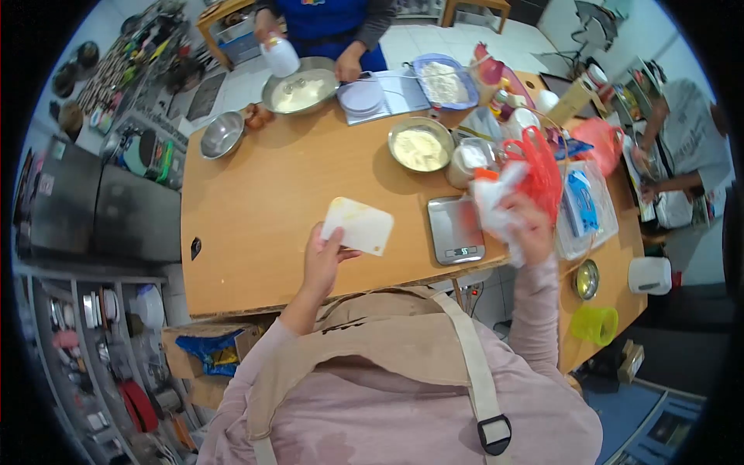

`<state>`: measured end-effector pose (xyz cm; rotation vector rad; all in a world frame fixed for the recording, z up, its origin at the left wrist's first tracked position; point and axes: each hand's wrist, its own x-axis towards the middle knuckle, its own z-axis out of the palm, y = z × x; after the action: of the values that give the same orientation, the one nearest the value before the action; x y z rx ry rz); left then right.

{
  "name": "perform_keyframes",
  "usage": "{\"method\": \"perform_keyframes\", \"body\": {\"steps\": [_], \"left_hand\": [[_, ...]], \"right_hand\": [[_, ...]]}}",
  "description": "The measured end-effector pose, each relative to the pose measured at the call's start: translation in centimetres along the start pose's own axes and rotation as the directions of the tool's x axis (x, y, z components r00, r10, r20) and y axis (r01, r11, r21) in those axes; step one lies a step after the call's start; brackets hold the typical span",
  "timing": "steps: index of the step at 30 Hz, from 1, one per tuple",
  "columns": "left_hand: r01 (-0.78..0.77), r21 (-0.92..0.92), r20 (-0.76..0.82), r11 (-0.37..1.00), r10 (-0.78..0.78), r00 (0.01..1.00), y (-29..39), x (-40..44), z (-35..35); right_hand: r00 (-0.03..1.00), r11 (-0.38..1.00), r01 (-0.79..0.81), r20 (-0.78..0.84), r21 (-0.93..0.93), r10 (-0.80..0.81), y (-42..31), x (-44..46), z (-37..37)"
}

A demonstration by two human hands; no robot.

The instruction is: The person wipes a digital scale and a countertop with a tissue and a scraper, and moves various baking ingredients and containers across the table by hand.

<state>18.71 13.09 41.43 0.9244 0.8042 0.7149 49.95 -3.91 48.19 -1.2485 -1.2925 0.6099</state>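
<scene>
My left hand (319, 267) grips a white dough scraper (359, 226) by its lower left edge, above the wooden table (271, 209). The scraper is a flat plate with rounded corners and a small hole. My right hand (531, 230) is closed on a crumpled white tissue (498, 203), blurred by motion. Something orange-red shows beside the tissue, too smeared to name. Just left of that hand lies a digital kitchen scale (447, 232). Beyond it stand a jar of white powder (467, 161) and a red plastic bag (539, 174).
Across the table a person in a blue apron (325, 19) holds a hand mixer (280, 57) over a large metal bowl (325, 101). A smaller bowl (222, 136), a bowl of pale mixture (421, 145) and a flour tub (446, 81) stand nearby. Another person (686, 139) works at right.
</scene>
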Motion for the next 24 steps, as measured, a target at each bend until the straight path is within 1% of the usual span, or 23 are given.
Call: {"method": "perform_keyframes", "body": {"steps": [1, 2, 3, 4, 5, 8, 9, 12, 13, 16, 19, 22, 24], "left_hand": [[0.006, -0.005, 0.036, 1.000, -0.006, 0.999, 0.5, 0.0, 0.4], [0.013, -0.009, 0.076, 1.000, -0.012, 0.997, 0.9, -0.2, 0.9], [0.005, -0.007, 0.081, 1.000, -0.004, 0.997, 1.0, -0.7, 1.4], [-0.002, -0.004, 0.086, 1.000, 0.002, 0.996, 1.1, -1.3, 1.8], [-0.007, -0.001, 0.093, 1.000, 0.007, 0.996, 1.1, -1.8, 2.0], [0.030, 0.099, 0.071, 0.995, -0.038, 0.997, 1.2, -3.4, 1.7], [0.045, 0.118, 0.134, 0.992, -0.061, 0.989, 2.1, -3.6, 1.0], [0.040, 0.134, 0.293, 0.990, -0.078, 0.953, 1.6, -4.0, -1.5], [0.026, 0.166, 0.291, 0.986, -0.074, 0.954, 1.4, -4.3, -1.9], [-0.013, 0.242, 0.272, 0.970, -0.055, 0.961, 1.2, -4.3, -2.8], [0.000, 0.257, 0.221, 0.966, -0.059, 0.973, 0.9, -4.2, -3.9], [0.040, 0.228, 0.185, 0.973, -0.084, 0.979, -0.5, -3.2, -5.4], [0.066, 0.208, 0.150, 0.976, -0.099, 0.984, -1.4, -2.8, -5.9]], "right_hand": [[0.990, 0.999, 0.033, 0.139, 0.042, -0.039, 0.4, 0.3, 3.5], [0.965, 0.995, 0.019, 0.258, 0.101, -0.044, 0.3, 0.8, 7.1], [0.944, 0.997, 0.051, 0.322, 0.062, -0.068, -1.4, 1.9, 10.5], [0.960, 0.980, 0.149, 0.254, -0.128, -0.113, -1.0, 2.1, 13.8], [0.966, 0.921, 0.227, 0.194, -0.317, -0.171, 0.0, 2.2, 16.4], [0.969, 0.836, 0.242, 0.164, -0.493, -0.183, 1.5, 3.3, 20.6], [0.971, 0.814, 0.154, 0.240, -0.561, -0.018, 0.5, 3.3, 20.7], [0.962, 0.838, 0.092, 0.266, -0.538, 0.065, 1.3, 3.5, 21.3], [0.952, 0.857, 0.010, 0.267, -0.515, 0.150, 2.2, 4.1, 21.9], [0.892, 0.788, -0.115, 0.286, -0.605, 0.350, 2.8, 5.1, 23.6], [0.915, 0.858, -0.179, 0.240, -0.482, 0.325, 5.2, 5.1, 25.3], [0.930, 0.883, -0.277, 0.123, -0.380, 0.345, 7.3, 5.3, 26.7], [0.943, 0.872, -0.252, 0.098, -0.419, 0.319, 8.5, 5.2, 27.1]]}}
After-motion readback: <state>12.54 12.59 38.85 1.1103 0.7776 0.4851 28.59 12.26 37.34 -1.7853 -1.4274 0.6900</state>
